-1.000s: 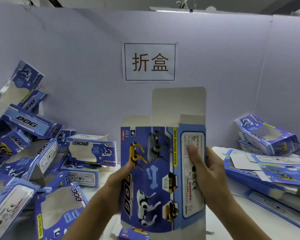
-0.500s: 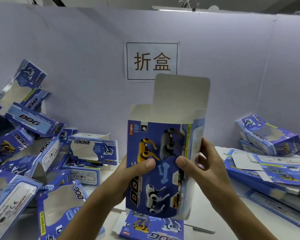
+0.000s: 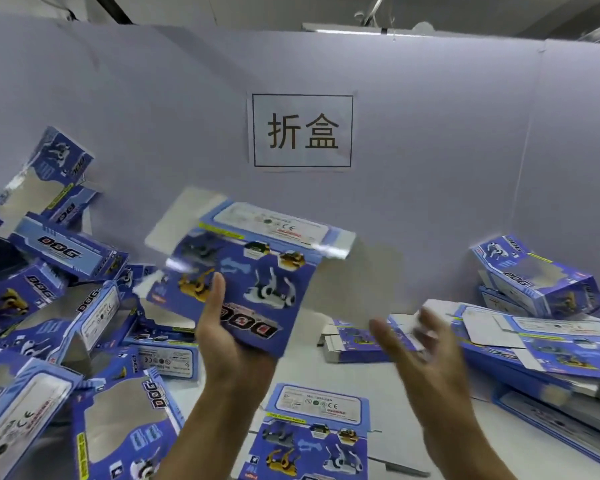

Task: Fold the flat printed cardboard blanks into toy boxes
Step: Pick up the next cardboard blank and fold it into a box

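Note:
A blue printed toy box [image 3: 257,268], opened into a sleeve with dog pictures, lies tipped on its side in mid-air at the centre. My left hand [image 3: 226,337] holds it from below, thumb pressed on its printed face. My right hand [image 3: 413,344] hovers to the right, off the box, fingers spread and blurred, holding nothing. A flat blank [image 3: 312,434] lies on the table below the hands.
A heap of folded blue boxes [image 3: 66,323] fills the left side. Flat blanks are stacked at the right [image 3: 551,348], with folded boxes [image 3: 534,275] behind them. A grey partition with a paper sign [image 3: 302,131] stands at the back.
The box was upright in both hands; now it is turned onto its side, held by the left hand alone. The right hand has let go and moved off to the right.

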